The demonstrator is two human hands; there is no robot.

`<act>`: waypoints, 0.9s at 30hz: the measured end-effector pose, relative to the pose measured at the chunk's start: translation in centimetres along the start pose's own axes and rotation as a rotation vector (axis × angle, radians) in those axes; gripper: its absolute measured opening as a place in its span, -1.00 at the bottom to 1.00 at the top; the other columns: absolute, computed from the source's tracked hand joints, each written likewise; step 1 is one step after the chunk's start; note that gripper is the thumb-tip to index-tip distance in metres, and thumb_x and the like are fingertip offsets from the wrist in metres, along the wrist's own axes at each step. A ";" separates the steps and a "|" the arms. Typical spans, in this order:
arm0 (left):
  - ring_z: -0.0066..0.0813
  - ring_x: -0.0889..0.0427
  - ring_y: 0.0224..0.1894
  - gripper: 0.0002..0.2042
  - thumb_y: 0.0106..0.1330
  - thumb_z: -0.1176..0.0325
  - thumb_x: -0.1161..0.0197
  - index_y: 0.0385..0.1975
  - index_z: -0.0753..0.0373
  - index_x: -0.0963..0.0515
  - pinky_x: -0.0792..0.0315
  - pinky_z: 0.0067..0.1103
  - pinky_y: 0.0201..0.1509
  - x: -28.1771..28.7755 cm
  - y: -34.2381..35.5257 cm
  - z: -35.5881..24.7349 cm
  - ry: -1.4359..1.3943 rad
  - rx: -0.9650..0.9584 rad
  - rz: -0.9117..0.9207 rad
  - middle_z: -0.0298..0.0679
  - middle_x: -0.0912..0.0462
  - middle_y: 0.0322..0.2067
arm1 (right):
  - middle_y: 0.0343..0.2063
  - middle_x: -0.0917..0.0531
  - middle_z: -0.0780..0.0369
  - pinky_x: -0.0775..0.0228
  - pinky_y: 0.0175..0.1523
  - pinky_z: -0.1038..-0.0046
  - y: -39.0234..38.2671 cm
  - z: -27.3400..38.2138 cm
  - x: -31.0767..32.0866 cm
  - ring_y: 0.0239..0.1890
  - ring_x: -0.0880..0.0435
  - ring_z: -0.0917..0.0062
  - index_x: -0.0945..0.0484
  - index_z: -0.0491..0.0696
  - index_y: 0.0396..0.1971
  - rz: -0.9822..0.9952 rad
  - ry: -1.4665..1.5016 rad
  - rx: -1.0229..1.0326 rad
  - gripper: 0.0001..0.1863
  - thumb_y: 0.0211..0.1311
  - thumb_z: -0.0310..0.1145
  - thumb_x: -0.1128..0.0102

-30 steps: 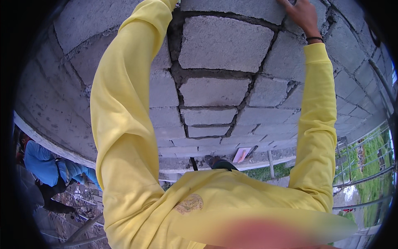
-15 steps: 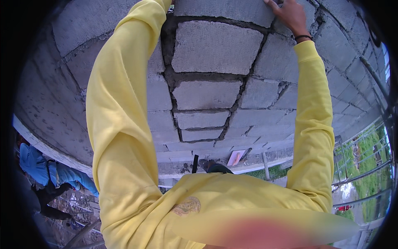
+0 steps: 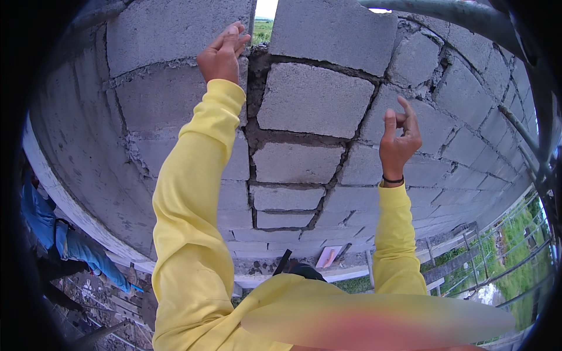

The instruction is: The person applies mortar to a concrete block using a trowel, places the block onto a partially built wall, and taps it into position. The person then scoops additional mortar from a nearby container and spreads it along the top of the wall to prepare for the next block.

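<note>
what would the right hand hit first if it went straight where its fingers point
The right hand would likely meet the grey concrete-block wall first, though its distance from it is unclear here.

1) Outdoor building site
2) Bare grey block wall [image 3: 316, 99], unplastered, rough mortar joints [image 3: 301, 136], field [image 3: 263, 31] and sky [image 3: 266, 8] showing beyond, far side
3) Metal scaffold-type pipes [image 3: 445, 13] at far right, greenery [image 3: 518, 251] on right
4) Person in blue [image 3: 91, 257] on left, near littered ground [image 3: 120, 301]
</note>
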State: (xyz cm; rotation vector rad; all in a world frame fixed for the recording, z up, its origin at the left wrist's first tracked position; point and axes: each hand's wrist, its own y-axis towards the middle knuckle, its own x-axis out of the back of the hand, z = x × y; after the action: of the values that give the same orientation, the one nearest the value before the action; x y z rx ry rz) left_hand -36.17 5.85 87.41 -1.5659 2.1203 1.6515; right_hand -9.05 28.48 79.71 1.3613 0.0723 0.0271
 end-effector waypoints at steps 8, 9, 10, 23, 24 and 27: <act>-0.31 -0.58 0.21 -0.53 0.50 0.02 -0.17 0.25 0.18 -0.50 -0.43 -0.37 0.33 31.1 -37.9 2.5 0.388 1.151 -0.357 -0.26 -0.54 0.30 | -0.35 -0.74 0.30 -0.48 -0.17 0.60 -36.5 6.0 18.0 -0.31 -0.64 0.71 -0.63 -0.25 0.05 0.353 0.124 -1.371 -0.59 0.17 -0.53 -0.39; -0.34 -0.55 0.24 -0.53 0.51 -0.02 -0.15 0.30 0.05 -0.47 -0.39 -0.37 0.33 34.3 -43.9 1.0 0.402 1.371 -0.478 -0.35 -0.55 0.29 | -0.38 -0.73 0.30 -0.44 -0.22 0.60 -39.1 7.2 22.2 -0.36 -0.60 0.72 -0.65 -0.26 0.01 0.331 0.071 -1.477 -0.61 0.16 -0.52 -0.41; -0.36 -0.51 0.28 -0.52 0.51 -0.07 -0.12 0.34 -0.08 -0.43 -0.36 -0.36 0.32 37.3 -49.0 -0.9 0.463 1.555 -0.611 -0.45 -0.55 0.29 | -0.46 -0.71 0.31 -0.36 -0.33 0.61 -41.0 8.1 25.9 -0.46 -0.55 0.75 -0.69 -0.22 -0.06 0.355 -0.105 -1.506 -0.69 0.22 -0.42 -0.37; -0.42 -0.57 0.24 -0.65 0.54 0.10 -0.11 0.23 0.02 -0.51 -0.40 -0.34 0.29 44.8 -58.3 -14.7 0.876 1.982 -0.529 -0.37 -0.66 0.13 | -0.55 -0.72 0.27 -0.43 -0.34 0.49 -53.8 8.9 43.7 -0.51 -0.63 0.62 -0.77 -0.09 -0.15 0.358 -0.670 -1.919 -0.69 0.26 -0.19 -0.30; -0.37 -0.51 0.30 -0.62 0.54 0.13 -0.12 0.29 0.02 -0.46 -0.33 -0.25 0.40 44.7 -58.2 -14.5 0.899 1.953 -0.483 -0.23 -0.58 0.24 | -0.54 -0.73 0.26 -0.46 -0.32 0.48 -56.4 9.0 44.1 -0.50 -0.66 0.60 -0.76 -0.10 -0.15 0.427 -0.678 -1.976 -0.68 0.27 -0.18 -0.30; -0.35 -0.42 0.38 -0.55 0.52 0.16 -0.11 0.37 0.03 -0.37 -0.26 -0.18 0.47 44.7 -58.6 -16.5 0.933 2.065 -0.201 -0.22 -0.43 0.38 | -0.49 -0.78 0.17 -0.56 -0.26 0.44 -65.8 9.5 45.2 -0.43 -0.76 0.51 -0.75 -0.11 -0.15 0.506 -0.405 -2.118 -0.68 0.27 -0.19 -0.28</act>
State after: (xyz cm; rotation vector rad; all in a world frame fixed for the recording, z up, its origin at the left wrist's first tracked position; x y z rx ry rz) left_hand -8.57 -32.18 28.24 -1.2530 1.9153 -1.4664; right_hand 35.19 8.26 15.67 -0.7780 -0.5228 0.1871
